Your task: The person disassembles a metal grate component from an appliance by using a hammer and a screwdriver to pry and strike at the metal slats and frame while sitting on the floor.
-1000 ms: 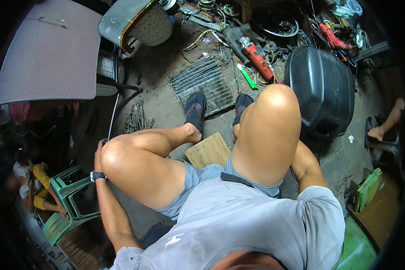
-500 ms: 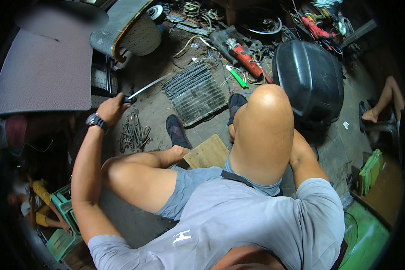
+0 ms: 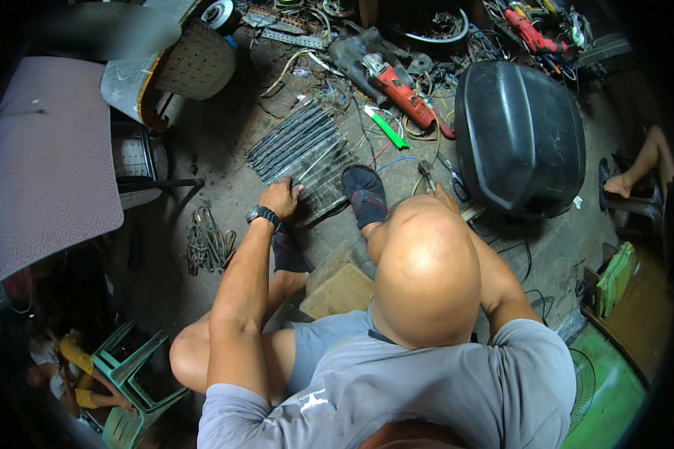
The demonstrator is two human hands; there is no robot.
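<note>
My left hand, with a dark watch on its wrist, is closed round the handle of a screwdriver. Its long metal shaft points up and right across a grey finned metal panel lying on the floor between my feet. The hand is over the panel's lower left part. Beyond my raised knee, my right hand shows only in part. It seems closed on a pair of pliers, jaws pointing away from me; my knee hides the rest of the grip. Blue-handled scissors lie beside that hand.
A red angle grinder and a green cutter lie beyond the panel. A black plastic case stands at right, a wooden block in front of me. Wire coils lie left; a padded surface juts in. Other people sit at both sides.
My left hand has swung right with the screwdriver, from beside the padded surface to over the finned panel. My right hand and the pliers have come into sight beyond my knee.
</note>
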